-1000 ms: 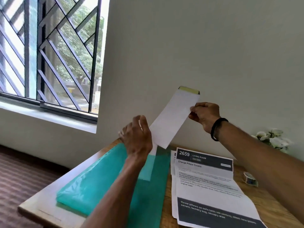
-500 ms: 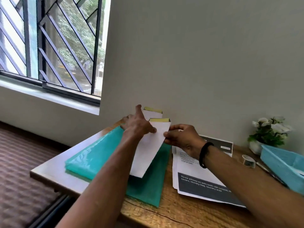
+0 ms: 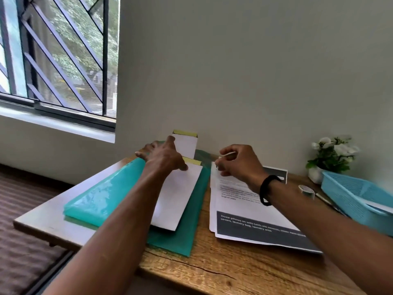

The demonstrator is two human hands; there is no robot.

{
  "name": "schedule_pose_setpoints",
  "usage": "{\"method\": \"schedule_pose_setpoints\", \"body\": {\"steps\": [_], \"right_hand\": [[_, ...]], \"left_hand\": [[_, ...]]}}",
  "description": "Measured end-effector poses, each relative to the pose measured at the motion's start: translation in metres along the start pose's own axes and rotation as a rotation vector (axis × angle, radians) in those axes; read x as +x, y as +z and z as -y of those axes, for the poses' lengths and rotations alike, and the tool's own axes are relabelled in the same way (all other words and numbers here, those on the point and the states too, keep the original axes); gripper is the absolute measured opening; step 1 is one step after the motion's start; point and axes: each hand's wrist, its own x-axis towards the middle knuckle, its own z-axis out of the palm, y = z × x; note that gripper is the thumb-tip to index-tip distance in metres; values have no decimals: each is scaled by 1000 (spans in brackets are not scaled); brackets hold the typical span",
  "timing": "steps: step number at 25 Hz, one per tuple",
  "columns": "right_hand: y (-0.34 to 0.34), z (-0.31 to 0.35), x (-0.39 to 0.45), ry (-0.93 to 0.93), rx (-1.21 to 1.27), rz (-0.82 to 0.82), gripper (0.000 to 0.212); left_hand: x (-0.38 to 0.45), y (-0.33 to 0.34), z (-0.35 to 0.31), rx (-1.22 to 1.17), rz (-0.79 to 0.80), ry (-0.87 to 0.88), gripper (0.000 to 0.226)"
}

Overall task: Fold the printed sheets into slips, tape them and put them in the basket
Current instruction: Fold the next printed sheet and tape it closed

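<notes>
Pressing down with spread fingers, the left hand (image 3: 163, 158) rests on the far end of a folded white slip (image 3: 177, 199) that lies flat on a green folder (image 3: 182, 239). A second white slip (image 3: 185, 145) with a yellow top edge stands just beyond that hand, against the wall. The right hand (image 3: 238, 165) hovers over the far end of the printed sheets (image 3: 244, 218), its fingers curled and pinching a thin pale strip; what the strip is cannot be told. The sheets lie stacked on the wooden table (image 3: 212, 271), just right of the folder. A blue basket (image 3: 348, 199) sits at the right edge, with a tape roll (image 3: 306, 190) between it and the sheets. A small potted plant (image 3: 331, 156) stands far right by the wall.
</notes>
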Motion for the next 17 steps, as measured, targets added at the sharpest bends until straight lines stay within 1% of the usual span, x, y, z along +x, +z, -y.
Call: {"method": "schedule_pose_setpoints", "body": {"steps": [3,5,8,11,14,17], "right_hand": [[-51,-15,-1,-35,-83,-142,27],[-86,-34,-8,-64,-187,-257,26],[-114,-70,-30,-37,-293,-307,29],[-124,-97,-50,-19,-359,-300,35],[-125,-107,-52,1,-378,-222,42],[-121,-119,-48,34,-348,-195,52]], "left_hand": [[-1,7,-12,-246,-165,217,70],[-5,14,-25,-339,-156,348,50],[-14,27,-38,-298,-115,449,29],[-19,46,-44,-200,-87,474,25],[-23,60,-43,-132,-29,437,28],[-23,68,-44,-87,23,407,32]]}}
